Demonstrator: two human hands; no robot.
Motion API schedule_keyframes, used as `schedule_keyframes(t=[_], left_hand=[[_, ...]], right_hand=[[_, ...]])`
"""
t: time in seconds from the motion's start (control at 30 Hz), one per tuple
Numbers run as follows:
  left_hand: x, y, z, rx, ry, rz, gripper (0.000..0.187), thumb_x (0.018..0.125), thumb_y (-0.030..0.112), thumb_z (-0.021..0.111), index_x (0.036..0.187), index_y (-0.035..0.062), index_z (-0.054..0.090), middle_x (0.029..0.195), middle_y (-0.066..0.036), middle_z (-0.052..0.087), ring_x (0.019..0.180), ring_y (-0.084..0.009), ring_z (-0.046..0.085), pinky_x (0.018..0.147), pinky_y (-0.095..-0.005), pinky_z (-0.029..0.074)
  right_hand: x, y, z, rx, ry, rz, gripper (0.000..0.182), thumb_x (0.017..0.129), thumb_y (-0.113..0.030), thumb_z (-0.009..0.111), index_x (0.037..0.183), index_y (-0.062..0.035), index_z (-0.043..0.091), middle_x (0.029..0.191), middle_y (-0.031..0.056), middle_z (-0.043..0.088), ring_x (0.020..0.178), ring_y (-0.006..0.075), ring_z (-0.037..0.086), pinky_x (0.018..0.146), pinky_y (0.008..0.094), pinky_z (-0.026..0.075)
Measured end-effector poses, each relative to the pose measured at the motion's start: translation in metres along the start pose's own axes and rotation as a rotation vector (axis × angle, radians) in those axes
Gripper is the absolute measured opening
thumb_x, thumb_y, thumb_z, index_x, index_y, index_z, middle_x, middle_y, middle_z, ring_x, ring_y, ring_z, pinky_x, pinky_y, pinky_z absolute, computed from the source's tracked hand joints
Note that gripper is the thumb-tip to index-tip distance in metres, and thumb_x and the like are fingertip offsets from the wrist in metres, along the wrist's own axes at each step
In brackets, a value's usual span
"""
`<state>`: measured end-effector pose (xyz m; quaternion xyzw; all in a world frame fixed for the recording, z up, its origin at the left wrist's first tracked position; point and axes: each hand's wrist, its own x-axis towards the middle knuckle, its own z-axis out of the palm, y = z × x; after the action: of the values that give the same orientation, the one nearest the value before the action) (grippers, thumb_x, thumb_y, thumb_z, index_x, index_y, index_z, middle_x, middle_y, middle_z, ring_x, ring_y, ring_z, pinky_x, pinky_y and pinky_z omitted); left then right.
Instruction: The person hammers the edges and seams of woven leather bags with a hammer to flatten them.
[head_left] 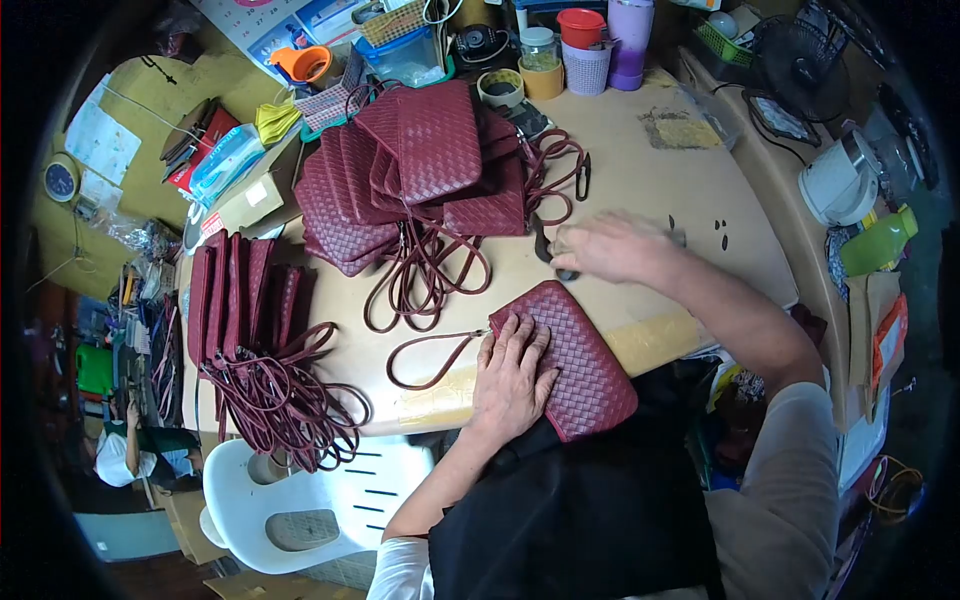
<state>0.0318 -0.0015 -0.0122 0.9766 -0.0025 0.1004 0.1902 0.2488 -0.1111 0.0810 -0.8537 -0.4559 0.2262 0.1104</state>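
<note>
A dark red woven wristlet wallet (580, 365) lies at the table's front edge, partly over my lap. My left hand (518, 375) rests flat on its left side, fingers stretched out and holding nothing. From its corner a thin wrist strap (430, 362) loops onto the table. Beyond the wallet, my right hand (612, 248) is blurred by motion, its fingers curled at a dark curved tool handle (543, 243). What is within those fingers I cannot tell. A heap of similar wallets (440, 140), straps trailing, sits just beyond both hands.
More wallets stand in a row (245, 295) at left, their straps (290, 410) hanging over the edge above a white plastic chair (235, 490). Tape rolls (500, 88), cups (582, 45) and a purple tumbler (629, 45) line the back. Small dark pieces (724, 235) lie at right.
</note>
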Motion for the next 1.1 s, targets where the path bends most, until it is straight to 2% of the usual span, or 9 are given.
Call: schedule_keyframes(t=[0.1,0.23,0.4,0.47,0.53,0.63,0.87,0.97,1.1], left_hand=[[-0.002,0.0,-0.001,0.011,-0.013,0.003,0.054,0.088,0.032,0.062,0.134,0.0058,0.05,0.139,-0.018,0.045,0.136,-0.034,0.036,0.11,-0.0503,0.027],[0.005,-0.004,-0.002,-0.068,-0.02,-0.012,0.053,0.088,0.026,0.062,0.134,0.0052,0.049,0.139,-0.019,0.043,0.137,-0.0379,0.033,0.112,-0.0534,0.026],[0.025,-0.025,-0.008,-0.084,-0.076,0.072,0.046,0.09,0.022,0.059,0.132,0.0038,0.049,0.14,-0.02,0.042,0.138,-0.0375,0.031,0.113,-0.0526,0.026],[0.03,-0.028,-0.003,-0.066,-0.042,0.074,0.044,0.09,0.021,0.059,0.13,0.003,0.051,0.139,-0.02,0.043,0.136,-0.0372,0.034,0.113,-0.0503,0.028],[0.038,-0.031,0.005,-0.011,0.065,0.049,0.042,0.09,0.019,0.059,0.128,0.0026,0.052,0.137,-0.02,0.046,0.133,-0.0375,0.038,0.111,-0.0483,0.03],[0.055,-0.03,0.006,0.038,0.131,-0.033,0.039,0.091,0.019,0.055,0.127,0.0027,0.052,0.138,-0.02,0.045,0.134,-0.0363,0.037,0.109,-0.048,0.031],[0.063,-0.03,0.01,0.075,0.147,-0.093,0.041,0.093,0.022,0.052,0.129,0.0037,0.051,0.139,-0.018,0.045,0.137,-0.0331,0.034,0.112,-0.0494,0.027],[0.064,-0.027,0.008,0.059,0.121,-0.089,0.04,0.094,0.019,0.052,0.13,0.0031,0.049,0.141,-0.02,0.043,0.137,-0.036,0.034,0.112,-0.0506,0.028],[0.062,-0.03,0.014,0.091,0.132,-0.089,0.041,0.094,0.022,0.051,0.131,0.0041,0.049,0.141,-0.018,0.043,0.139,-0.0333,0.032,0.112,-0.0507,0.025]], right_hand=[[0.005,-0.002,0.004,-0.059,0.291,-0.036,0.04,0.092,-0.04,0.055,0.104,-0.0019,0.061,0.101,0.0222,0.066,0.094,0.04,0.064,0.083,0.051,0.049],[0.006,0.01,0.017,0.004,0.064,-0.012,0.044,0.094,-0.044,0.052,0.112,-0.0044,0.057,0.1,0.0246,0.065,0.098,0.0434,0.061,0.085,0.0503,0.047],[0.002,0.009,0.011,0.101,0.266,0.061,0.041,0.097,-0.039,0.048,0.116,-0.0047,0.058,0.101,0.0257,0.065,0.097,0.0399,0.063,0.086,0.0505,0.047],[0.005,0.024,0.024,0.123,0.032,0.092,0.041,0.098,-0.039,0.046,0.115,-0.0042,0.059,0.1,0.0255,0.065,0.097,0.0417,0.062,0.085,0.05,0.047],[-0.012,0.005,-0.007,0.092,0.036,0.119,0.04,0.098,-0.038,0.047,0.113,-0.0029,0.059,0.099,0.0261,0.065,0.097,0.0432,0.062,0.085,0.0487,0.048],[-0.02,0.006,-0.003,0.267,0.39,-0.055,0.039,0.098,-0.037,0.05,0.105,0.0006,0.06,0.089,0.0255,0.064,0.088,0.0427,0.062,0.078,0.0472,0.047],[-0.098,0.033,0.043,0.479,0.523,0.189,0.037,0.097,-0.034,0.053,0.097,0.0021,0.06,0.08,0.0255,0.063,0.079,0.044,0.06,0.069,0.0448,0.046],[-0.13,0.053,0.074,0.145,0.225,0.067,0.037,0.096,-0.035,0.053,0.095,0.0018,0.06,0.083,0.0263,0.063,0.083,0.0447,0.061,0.073,0.0471,0.047],[-0.154,0.015,0.021,0.219,0.18,0.238,0.039,0.094,-0.038,0.056,0.099,0.0004,0.061,0.093,0.0259,0.064,0.094,0.044,0.061,0.085,0.049,0.046]])
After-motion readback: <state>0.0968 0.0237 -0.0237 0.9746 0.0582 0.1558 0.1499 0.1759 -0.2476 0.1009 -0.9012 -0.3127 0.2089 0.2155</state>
